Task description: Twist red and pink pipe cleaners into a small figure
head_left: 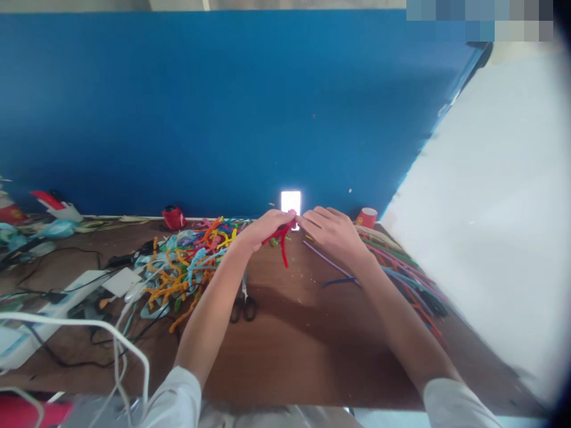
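My left hand is closed on a red pipe cleaner piece, whose loose ends hang below the fingers. A pinkish-red bunched part of it shows at the fingertips. My right hand has its fingers curled, with thumb and forefinger pinched at the right side of that bunched part. The two hands nearly meet above the far part of the table. Right behind them stands a brightly lit white screen, its lower part partly covered by the fingers. Scissors with black handles lie below my left wrist.
Left on the brown table is a heap of colourful pipe cleaners, beside a white power strip and cables. More long pipe cleaners lie right, near a red cup. A blue partition stands behind.
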{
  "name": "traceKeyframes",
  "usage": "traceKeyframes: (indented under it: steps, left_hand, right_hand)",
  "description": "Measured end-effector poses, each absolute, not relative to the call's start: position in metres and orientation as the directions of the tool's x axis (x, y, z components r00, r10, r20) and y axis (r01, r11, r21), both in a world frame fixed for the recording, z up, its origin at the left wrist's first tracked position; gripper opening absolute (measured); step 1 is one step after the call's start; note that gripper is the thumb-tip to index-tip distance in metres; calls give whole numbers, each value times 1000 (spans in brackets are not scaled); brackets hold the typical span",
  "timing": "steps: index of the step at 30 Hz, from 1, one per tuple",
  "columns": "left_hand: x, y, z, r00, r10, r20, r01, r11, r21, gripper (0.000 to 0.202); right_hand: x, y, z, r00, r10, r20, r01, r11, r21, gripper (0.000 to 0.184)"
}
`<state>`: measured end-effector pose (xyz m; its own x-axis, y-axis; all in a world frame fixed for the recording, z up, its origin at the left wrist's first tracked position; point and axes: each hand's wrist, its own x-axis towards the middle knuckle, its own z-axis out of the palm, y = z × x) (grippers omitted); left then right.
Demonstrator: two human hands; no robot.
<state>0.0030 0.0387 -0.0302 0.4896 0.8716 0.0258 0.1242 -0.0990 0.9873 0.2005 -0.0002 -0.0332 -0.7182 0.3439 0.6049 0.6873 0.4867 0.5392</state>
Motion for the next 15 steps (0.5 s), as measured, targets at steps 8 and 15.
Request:
traceKeyframes:
  steps: [8,15]
  left_hand:
    - [9,32,-30,466,870,163,194,-281,940,43]
    - [12,33,-27,502,678,538,501,-734,458,23]
  right_hand:
    - [200,4,-40,-631,356,689,758,471,451,20]
    - [191,11,-47,-203,656,727,655,643,-397,18]
